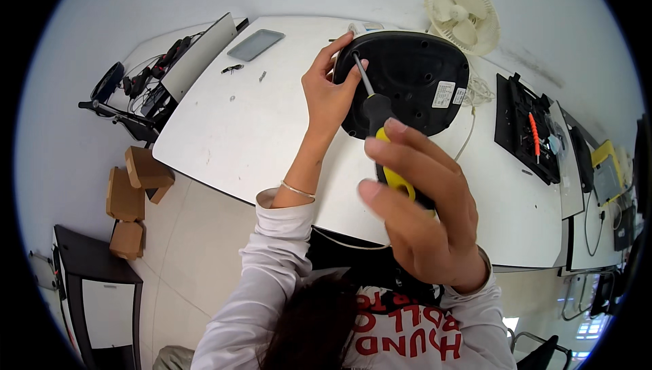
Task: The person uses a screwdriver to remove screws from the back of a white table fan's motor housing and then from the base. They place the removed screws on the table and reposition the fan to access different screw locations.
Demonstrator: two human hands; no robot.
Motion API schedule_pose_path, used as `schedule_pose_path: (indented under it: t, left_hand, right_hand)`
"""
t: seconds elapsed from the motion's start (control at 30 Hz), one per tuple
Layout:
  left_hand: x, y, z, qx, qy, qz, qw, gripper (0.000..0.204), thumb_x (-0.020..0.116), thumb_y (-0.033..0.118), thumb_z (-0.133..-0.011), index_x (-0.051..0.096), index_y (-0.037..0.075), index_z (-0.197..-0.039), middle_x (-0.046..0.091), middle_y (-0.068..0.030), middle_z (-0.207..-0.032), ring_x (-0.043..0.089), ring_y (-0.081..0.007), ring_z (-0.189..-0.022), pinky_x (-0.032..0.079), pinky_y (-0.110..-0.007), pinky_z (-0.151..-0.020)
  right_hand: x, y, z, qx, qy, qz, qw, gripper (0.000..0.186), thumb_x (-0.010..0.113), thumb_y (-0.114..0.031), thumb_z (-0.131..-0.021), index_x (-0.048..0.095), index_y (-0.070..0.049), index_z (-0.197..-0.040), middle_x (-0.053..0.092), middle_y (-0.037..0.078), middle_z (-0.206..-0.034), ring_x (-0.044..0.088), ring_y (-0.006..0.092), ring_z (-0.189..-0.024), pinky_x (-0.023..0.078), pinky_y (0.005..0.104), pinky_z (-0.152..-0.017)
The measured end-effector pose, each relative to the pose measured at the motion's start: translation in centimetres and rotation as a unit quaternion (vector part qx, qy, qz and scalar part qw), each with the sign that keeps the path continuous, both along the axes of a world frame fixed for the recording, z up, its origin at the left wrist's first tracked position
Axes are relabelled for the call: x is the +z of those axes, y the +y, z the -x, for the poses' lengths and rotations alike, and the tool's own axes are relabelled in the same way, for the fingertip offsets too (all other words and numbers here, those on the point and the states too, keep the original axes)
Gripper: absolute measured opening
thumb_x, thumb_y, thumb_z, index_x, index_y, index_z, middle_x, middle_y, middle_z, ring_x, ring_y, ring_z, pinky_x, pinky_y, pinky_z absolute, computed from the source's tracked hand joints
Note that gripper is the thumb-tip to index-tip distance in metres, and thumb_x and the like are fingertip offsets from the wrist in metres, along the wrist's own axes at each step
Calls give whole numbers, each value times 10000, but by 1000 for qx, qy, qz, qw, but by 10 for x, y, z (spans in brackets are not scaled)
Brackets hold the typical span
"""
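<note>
A black plastic housing point(401, 75) with screw holes and white labels is propped up on the white table, its underside facing me. My left hand point(329, 91) grips its upper left edge, thumb on the face beside a hole. A screwdriver point(377, 108) with a yellow and black handle slants up to that hole, its tip at or in it; whether a screw sits there is hidden. My right hand point(431, 200) is around the handle's rear end, its fingers loose, partly stretched and slightly blurred. The left thumb lies close to the shaft; I cannot tell if it touches.
A white fan point(463, 13) stands behind the housing, with coiled cable beside it. On the right lies an open black tool case point(526, 129) with an orange screwdriver point(534, 132). A grey tray point(256, 45) and small loose parts lie at the left. Cardboard boxes point(129, 197) stand below left.
</note>
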State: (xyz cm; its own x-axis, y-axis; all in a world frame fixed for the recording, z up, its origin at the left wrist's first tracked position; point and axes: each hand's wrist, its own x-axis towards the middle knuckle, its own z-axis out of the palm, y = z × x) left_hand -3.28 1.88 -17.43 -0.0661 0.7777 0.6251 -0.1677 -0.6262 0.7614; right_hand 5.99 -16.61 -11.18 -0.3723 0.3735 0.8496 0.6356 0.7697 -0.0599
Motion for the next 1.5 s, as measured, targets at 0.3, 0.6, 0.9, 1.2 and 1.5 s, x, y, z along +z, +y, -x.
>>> schedule_pose_path:
  t: [0.3,0.6,0.9,1.2,1.5]
  left_hand:
    - [-6,4,-1,8,-1,-32,999,389,690,51,-756,597,34,-1133,633,-82,-1091,622,-141,-878,506,-239,-714]
    - [-3,0,1,14,17,-35,999,395,684,41,-754,593,33,-1137,629,-82,-1104,622,-143,-887,504,-245,-722]
    - [-5,2,-1,-4,3,-13,1000,388,690,52,-756,591,26,-1130,631,-89,-1108,622,-153,-891,505,-253,-722]
    - [-5,1,1,-5,3,-35,999,387,690,55,-755,592,29,-1128,631,-88,-1109,625,-158,-894,507,-254,-720]
    - [-3,-2,0,-8,14,-22,1000,400,682,18,-773,570,16,-1157,621,-71,-1121,602,-107,-860,485,-206,-719]
  right_hand:
    - [5,-14,2,-63,18,29,997,419,770,-154,-661,525,-191,-999,504,153,-1129,512,327,-1029,420,393,-877]
    - [9,-13,0,-66,40,41,996,258,733,-125,-692,627,-176,-922,525,133,-1103,491,319,-1070,458,360,-829]
    - [10,-4,2,-46,16,-2,999,358,710,-51,-659,630,-149,-995,528,174,-1146,491,348,-1080,412,411,-893]
    - [0,1,3,-4,99,-4,995,347,586,94,-591,620,-132,-853,590,135,-1017,551,322,-985,490,351,-757]
    - [0,-6,-9,-40,50,1,998,448,714,3,-647,594,-178,-1039,528,158,-1157,535,323,-1028,467,378,-823]
